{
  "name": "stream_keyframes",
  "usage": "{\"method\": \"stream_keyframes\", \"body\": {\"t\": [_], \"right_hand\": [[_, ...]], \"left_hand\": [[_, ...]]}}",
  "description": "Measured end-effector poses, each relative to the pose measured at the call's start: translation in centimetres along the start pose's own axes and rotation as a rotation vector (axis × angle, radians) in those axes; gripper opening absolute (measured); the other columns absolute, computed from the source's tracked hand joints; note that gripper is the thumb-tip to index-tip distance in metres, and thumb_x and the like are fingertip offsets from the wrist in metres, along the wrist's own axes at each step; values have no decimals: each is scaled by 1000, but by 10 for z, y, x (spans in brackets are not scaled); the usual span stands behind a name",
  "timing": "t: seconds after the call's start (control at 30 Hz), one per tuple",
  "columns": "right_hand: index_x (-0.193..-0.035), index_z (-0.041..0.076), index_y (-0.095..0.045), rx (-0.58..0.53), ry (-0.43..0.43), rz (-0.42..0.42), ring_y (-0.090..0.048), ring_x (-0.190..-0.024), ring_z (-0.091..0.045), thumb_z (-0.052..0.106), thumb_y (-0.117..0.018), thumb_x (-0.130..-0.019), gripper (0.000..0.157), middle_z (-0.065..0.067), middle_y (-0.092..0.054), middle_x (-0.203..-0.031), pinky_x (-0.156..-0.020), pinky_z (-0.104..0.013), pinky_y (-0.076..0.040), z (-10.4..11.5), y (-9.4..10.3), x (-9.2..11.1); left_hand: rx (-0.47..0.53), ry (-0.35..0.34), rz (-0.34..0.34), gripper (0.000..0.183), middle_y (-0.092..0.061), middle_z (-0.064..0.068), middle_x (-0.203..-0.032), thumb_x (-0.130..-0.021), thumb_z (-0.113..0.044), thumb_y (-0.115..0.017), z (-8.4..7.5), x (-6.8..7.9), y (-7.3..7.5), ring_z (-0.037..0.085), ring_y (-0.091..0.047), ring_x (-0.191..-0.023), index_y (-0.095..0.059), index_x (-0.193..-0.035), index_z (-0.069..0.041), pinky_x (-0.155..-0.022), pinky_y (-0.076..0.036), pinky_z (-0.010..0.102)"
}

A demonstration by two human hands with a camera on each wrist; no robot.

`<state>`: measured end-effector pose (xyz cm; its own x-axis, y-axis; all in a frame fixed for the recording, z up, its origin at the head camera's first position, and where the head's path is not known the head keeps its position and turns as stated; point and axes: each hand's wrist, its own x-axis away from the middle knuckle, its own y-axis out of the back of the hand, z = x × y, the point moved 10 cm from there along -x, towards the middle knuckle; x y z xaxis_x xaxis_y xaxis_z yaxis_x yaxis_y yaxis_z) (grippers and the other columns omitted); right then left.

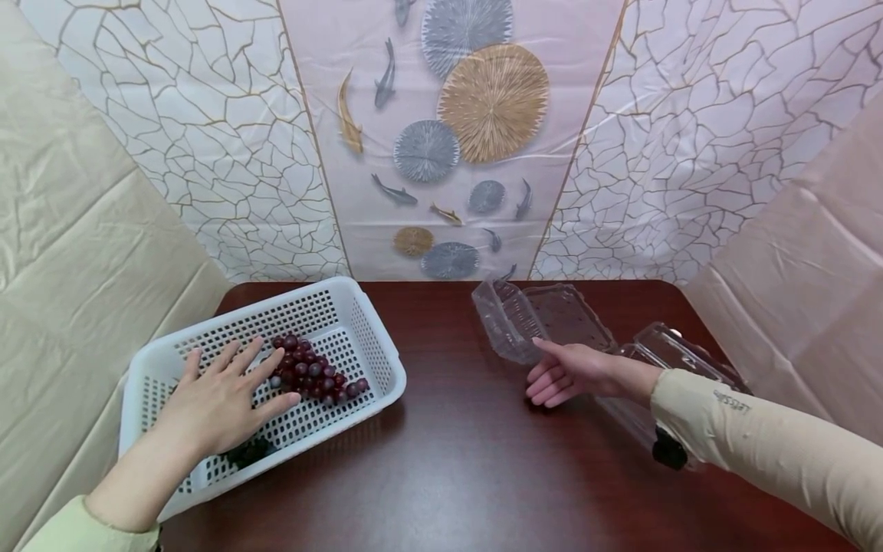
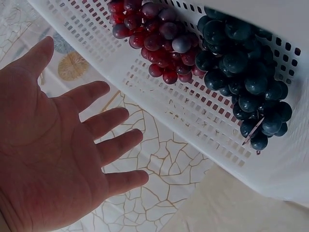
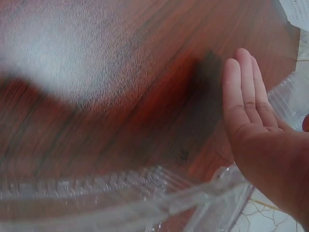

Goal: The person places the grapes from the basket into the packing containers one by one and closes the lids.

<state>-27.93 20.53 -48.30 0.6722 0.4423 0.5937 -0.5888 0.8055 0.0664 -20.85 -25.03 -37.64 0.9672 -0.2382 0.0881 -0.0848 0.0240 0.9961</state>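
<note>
My left hand (image 1: 217, 402) is spread above the white basket (image 1: 396, 376), its fingers apart and holding nothing. Red grapes (image 1: 310, 372) lie in the basket just beyond the fingertips. A bunch of dark grapes (image 2: 246, 72) lies beside them; in the head view the left hand hides most of it. My right hand (image 1: 566, 372) hovers over the table with thumb extended and fingers together, nothing in its grasp. Near its thumb is an opened clear plastic clamshell box (image 1: 507, 322). In the right wrist view the fingers (image 3: 246, 92) look nearly straight.
Another clear plastic container (image 1: 679, 349) lies at the right, partly under the right forearm. Dark brown wood forms the tabletop (image 1: 441, 460). A patterned cloth (image 1: 441, 192) hangs behind the table, and beige cloth panels (image 1: 90, 253) flank both sides.
</note>
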Motion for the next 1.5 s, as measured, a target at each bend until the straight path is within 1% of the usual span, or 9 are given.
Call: {"method": "stream_keyframes", "body": {"t": [0.17,0.37,0.6,0.83,1.0,1.27,1.4,1.43,1.5], "right_hand": [[-144,-23,-46,-58,-23,36,-78,-104,-28,52,-25,-117,82,-27,-74,-121,-98,-45,-63,-4,-4,-6],[-147,-23,-43,-149,-27,77,-78,-105,-26,50,-26,-117,80,-25,-75,-122,-100,-43,-62,-10,-7,-10],[-148,-23,-41,-225,-42,114,-77,-107,-24,48,-28,-118,78,-20,-77,-119,-103,-43,-60,-14,-9,-14],[-148,-22,-41,-256,-42,105,-77,-105,-22,45,-30,-118,74,-15,-78,-114,-101,-41,-61,-16,-10,-20],[-147,-22,-41,-231,-25,101,-77,-105,-21,40,-32,-118,69,-13,-78,-114,-101,-40,-62,-15,-12,-26],[-139,-19,-51,-209,-17,60,-78,-101,-20,33,-34,-119,58,-12,-80,-109,-97,-40,-63,-15,-7,-28],[-136,-18,-54,-212,-5,68,-78,-101,-20,31,-36,-119,55,-11,-80,-108,-97,-39,-63,-15,-9,-29],[-136,-17,-54,-210,-2,69,-78,-101,-20,31,-36,-119,55,-11,-80,-108,-97,-39,-63,-15,-10,-29],[-136,-18,-54,-209,0,62,-78,-101,-20,31,-37,-119,54,-11,-80,-108,-96,-39,-63,-15,-10,-31]], "left_hand": [[11,-1,5,87,-33,30,-168,-103,-73,-49,3,-1,1,57,-35,-150,-48,-161,-9,-117,-19,84],[74,1,32,90,-32,33,-167,-104,-73,-48,8,-8,9,59,-34,-149,-41,-164,-7,-115,-26,83],[215,46,85,98,-26,42,-164,-106,-69,-48,26,-11,6,65,-32,-146,-30,-163,8,-114,-36,77],[357,90,129,98,-26,43,-164,-110,-66,-40,46,-12,-2,66,-27,-147,-21,-163,14,-117,-30,78],[441,126,152,97,-23,45,-163,-112,-63,-36,58,-9,-6,67,-26,-147,-17,-161,19,-118,-28,77],[526,216,209,103,-17,48,-162,-111,-67,-29,74,-1,-15,67,-21,-148,-11,-160,20,-117,-28,78],[530,255,231,104,-23,51,-158,-111,-67,-23,82,3,-21,68,-29,-144,-14,-157,25,-114,-35,77],[536,261,236,103,-27,51,-156,-112,-66,-22,84,4,-22,66,-40,-139,-15,-156,26,-111,-42,74],[576,287,255,100,-41,51,-147,-112,-66,-21,89,7,-27,61,-59,-118,-20,-155,25,-101,-54,66]]}}
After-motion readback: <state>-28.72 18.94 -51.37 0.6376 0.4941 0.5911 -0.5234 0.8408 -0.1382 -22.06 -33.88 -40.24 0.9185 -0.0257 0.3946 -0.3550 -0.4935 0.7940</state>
